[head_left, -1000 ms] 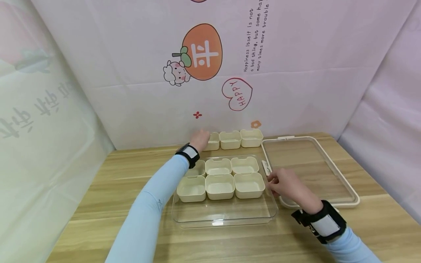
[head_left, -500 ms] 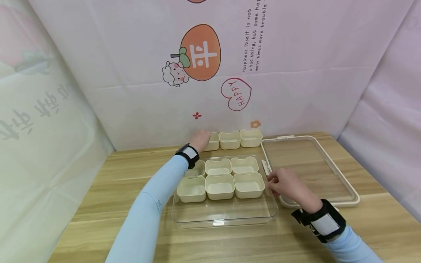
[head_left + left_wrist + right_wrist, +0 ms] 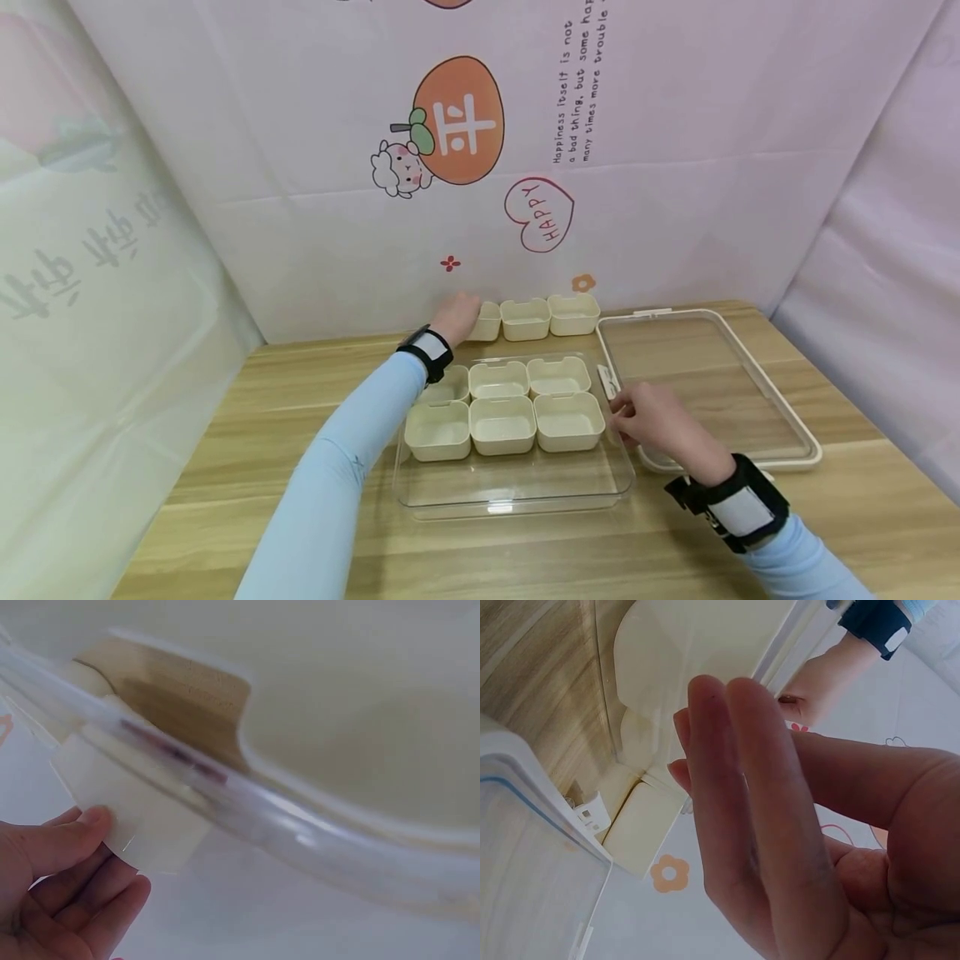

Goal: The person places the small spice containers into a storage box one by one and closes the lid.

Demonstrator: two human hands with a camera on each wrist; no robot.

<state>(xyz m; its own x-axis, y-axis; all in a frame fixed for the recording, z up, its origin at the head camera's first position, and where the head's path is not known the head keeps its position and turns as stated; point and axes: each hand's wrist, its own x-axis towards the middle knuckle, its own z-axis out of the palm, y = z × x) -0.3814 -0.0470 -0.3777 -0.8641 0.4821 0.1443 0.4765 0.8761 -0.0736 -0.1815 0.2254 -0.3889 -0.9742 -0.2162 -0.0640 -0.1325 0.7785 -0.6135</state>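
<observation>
At the back my left hand [image 3: 455, 318] pinches the leftmost cream storage box [image 3: 487, 323] of the rear row. In the left wrist view, thumb and fingertips hold the lower edge of that box [image 3: 139, 806], partly behind the rim of a clear bin [image 3: 292, 825]. On the table the clear bin [image 3: 510, 505] holds two rows of cream boxes [image 3: 502, 427]; my left forearm partly covers its rear left one. My right hand [image 3: 652, 421] is at the bin's right wall, fingertips right by the rim. The right wrist view shows its fingers [image 3: 769, 772] nearly straight.
Two more cream boxes [image 3: 549, 317] stand in the rear row by the fabric backdrop [image 3: 337, 250]. A clear lid [image 3: 705, 387] with a cream frame lies flat to the right of the bin. Fabric walls bound the wooden table [image 3: 247, 450] on both sides.
The cream box in my left hand has shifted slightly and its lower edge looks tilted. My left hand has risen a little. The right hand stays at the bin's wall.
</observation>
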